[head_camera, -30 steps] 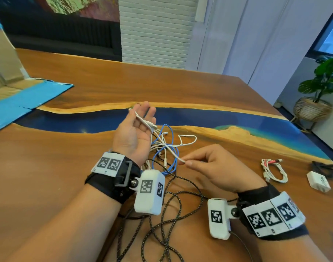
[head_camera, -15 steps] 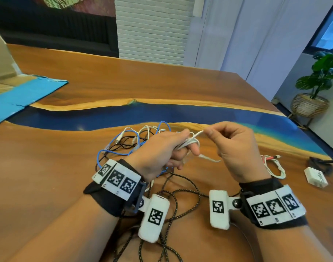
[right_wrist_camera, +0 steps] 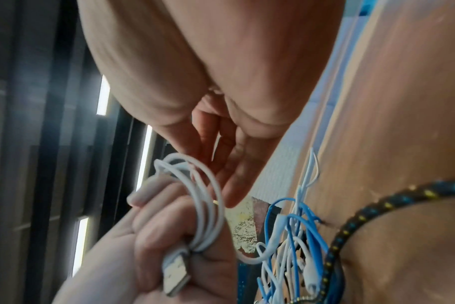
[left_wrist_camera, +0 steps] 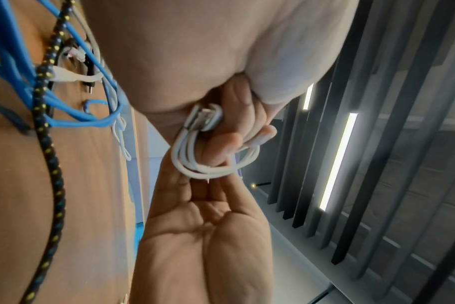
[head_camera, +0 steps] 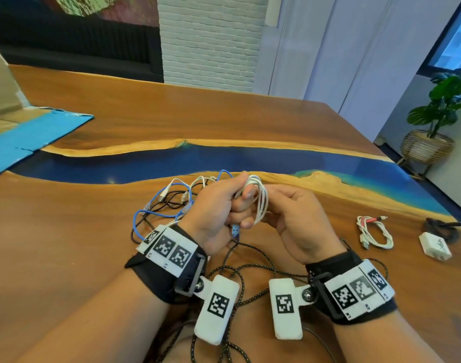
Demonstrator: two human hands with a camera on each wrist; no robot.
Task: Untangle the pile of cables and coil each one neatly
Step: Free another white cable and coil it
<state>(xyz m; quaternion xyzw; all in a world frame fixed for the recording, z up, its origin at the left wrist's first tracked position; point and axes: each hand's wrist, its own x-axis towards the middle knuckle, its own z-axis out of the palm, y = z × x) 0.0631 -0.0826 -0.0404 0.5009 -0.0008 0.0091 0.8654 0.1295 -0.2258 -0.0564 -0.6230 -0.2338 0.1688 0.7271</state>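
Both my hands are raised together above the tabletop (head_camera: 67,231), near its front edge. My left hand (head_camera: 213,213) has its fingers curled tight around a white cable (head_camera: 259,197) wound into several loops, and from the right wrist view its USB plug (right_wrist_camera: 175,273) sticks out of the bottom of that fist. My right hand (head_camera: 300,221) sits just beside the coil with its fingers nearly straight and relaxed, fingertips (left_wrist_camera: 185,181) at the lower bend of the loops; I cannot tell whether they really touch it. Beneath and to the left of my left hand lies the rest of the tangled pile: a blue cable (head_camera: 156,205), thin black and white leads, and a black braided cable (head_camera: 240,271) with yellow flecks that trails toward me between my wrists. Off to the right on the tabletop rests a coiled white cable with a red end (head_camera: 373,233), and further right a white charger block (head_camera: 435,246) next to a coiled black cable (head_camera: 441,226). At the far left lies a blue-edged cardboard box flap (head_camera: 27,137).
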